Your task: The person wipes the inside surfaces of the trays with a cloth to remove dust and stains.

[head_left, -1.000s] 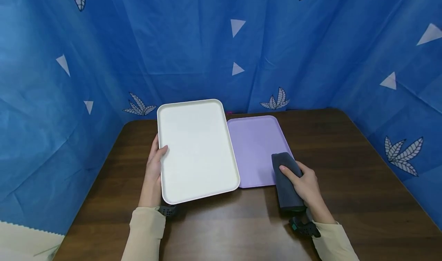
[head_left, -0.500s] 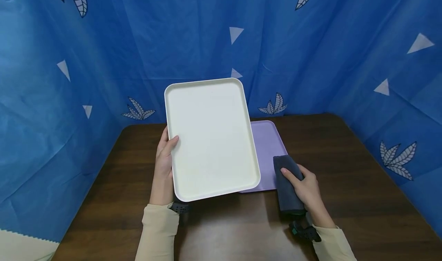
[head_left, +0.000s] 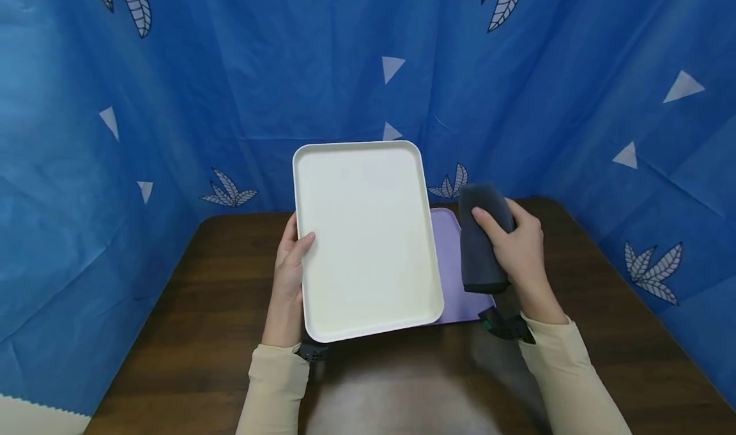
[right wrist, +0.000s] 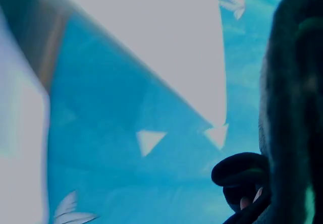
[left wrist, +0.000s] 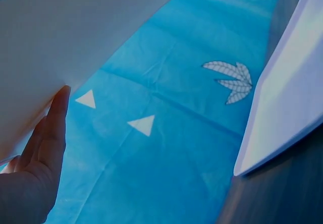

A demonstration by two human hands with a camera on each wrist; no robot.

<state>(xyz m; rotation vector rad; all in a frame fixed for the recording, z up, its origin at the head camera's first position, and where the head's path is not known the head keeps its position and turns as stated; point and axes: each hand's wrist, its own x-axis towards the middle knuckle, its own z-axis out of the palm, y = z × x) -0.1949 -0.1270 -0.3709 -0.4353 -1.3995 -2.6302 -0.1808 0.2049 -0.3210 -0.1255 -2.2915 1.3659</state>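
Observation:
My left hand (head_left: 290, 269) grips the left edge of a white rectangular tray (head_left: 368, 243), thumb on its inner face and fingers behind it. The tray is tilted up toward me, its inside bare. Seen from the left wrist, the hand (left wrist: 40, 163) lies against the tray's shadowed underside (left wrist: 75, 37). My right hand (head_left: 520, 246) holds a folded dark grey cloth (head_left: 484, 243) up above the table, thumb across its front. From the right wrist, the cloth (right wrist: 292, 93) looms dark at the right, its folds loose at the lower end.
A lilac tray (head_left: 457, 288) lies on the dark wooden table (head_left: 218, 333), mostly hidden behind the white tray and the cloth. Blue curtain (head_left: 322, 58) with leaf and triangle prints hangs round the back and both sides.
The white tray has risen and shifted right, covering more of the lilac tray. My right hand has lifted the cloth up from near the lilac tray's front right corner.

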